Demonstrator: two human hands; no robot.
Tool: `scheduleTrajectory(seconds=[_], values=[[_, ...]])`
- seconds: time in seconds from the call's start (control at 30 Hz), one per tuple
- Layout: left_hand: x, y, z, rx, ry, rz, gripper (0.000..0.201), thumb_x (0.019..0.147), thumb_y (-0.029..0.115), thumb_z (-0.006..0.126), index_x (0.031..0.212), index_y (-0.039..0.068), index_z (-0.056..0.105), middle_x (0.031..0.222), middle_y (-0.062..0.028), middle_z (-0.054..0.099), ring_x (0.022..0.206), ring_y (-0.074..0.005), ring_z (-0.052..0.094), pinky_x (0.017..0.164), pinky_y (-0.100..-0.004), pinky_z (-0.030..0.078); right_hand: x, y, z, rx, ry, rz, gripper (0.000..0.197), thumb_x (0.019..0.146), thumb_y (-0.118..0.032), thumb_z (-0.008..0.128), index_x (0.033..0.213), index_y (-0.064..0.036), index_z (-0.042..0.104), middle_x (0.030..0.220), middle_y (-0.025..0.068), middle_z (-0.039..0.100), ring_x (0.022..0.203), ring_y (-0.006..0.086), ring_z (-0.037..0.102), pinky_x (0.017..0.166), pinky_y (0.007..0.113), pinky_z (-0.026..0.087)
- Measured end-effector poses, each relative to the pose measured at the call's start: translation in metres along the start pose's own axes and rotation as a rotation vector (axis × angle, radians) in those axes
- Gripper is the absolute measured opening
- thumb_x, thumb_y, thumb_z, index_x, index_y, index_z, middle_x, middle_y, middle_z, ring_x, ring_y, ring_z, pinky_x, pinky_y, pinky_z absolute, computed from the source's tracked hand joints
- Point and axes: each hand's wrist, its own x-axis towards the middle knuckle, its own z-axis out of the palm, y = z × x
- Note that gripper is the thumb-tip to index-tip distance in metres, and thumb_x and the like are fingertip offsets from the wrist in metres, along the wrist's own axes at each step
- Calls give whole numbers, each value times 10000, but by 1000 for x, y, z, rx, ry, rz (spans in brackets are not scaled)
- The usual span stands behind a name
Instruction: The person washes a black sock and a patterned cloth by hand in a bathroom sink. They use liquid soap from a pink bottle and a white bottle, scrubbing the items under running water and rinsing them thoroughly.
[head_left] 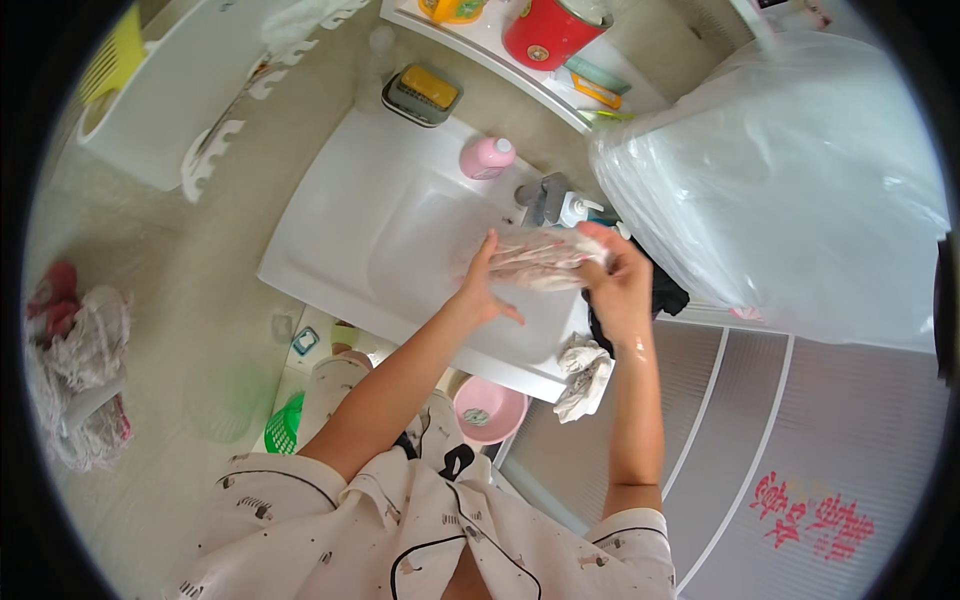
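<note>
Over the white washbasin [325,205] a wet, whitish cloth [540,262] with faint reddish marks is stretched between my hands. My right hand [622,285] pinches its right end near the tap [548,198]. At the other end is my left hand [482,295], its thumb and fingers spread apart. Its fingers lie against or just beside the cloth; which of the two I cannot tell. The cloth is somewhat blurred. A white pump bottle [575,209] stands behind it by the tap, and a pink bottle [487,158] rests on the basin's back rim.
A crumpled white cloth [584,380] hangs at the basin's right front corner, beside a black cloth [668,290]. Below sit a pink tub [490,410] and a green basket [285,425]. Clear plastic sheeting [780,180] bulges at right. A yellow sponge [428,87] lies in a dish behind.
</note>
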Motion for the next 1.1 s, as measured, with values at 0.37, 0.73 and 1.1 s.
scheduleTrajectory(seconds=[0.37, 0.73, 1.1], values=[[-19, 11, 63, -637, -232, -174, 774, 890, 574, 545, 1415, 17, 429, 1464, -237, 440, 1346, -456, 397, 1118, -675, 230, -121, -76, -45, 131, 414, -121, 482, 788, 125, 502, 1260, 70, 589, 1136, 125, 654, 1009, 159, 631, 903, 269, 485], [-11, -29, 82, -372, 31, -42, 529, 972, 439, 371, 1284, 52, 553, 1358, -186, 542, 1253, -401, 495, 1089, -631, 323, -106, 257, -61, 849, 546, 356, 480, 968, -244, 561, 1395, -42, 474, 1254, 95, 628, 1174, 219, 595, 978, 403, 506], [-18, -33, 61, -401, -31, 231, 318, 945, 373, 538, 1117, 122, 630, 1186, -66, 630, 1153, -315, 548, 1063, -560, 373, -26, 261, 153, 2379, 283, -77, 731, 941, -688, 330, 1474, -191, 395, 1524, 132, 377, 1357, 360, 406, 1087, 588, 367]])
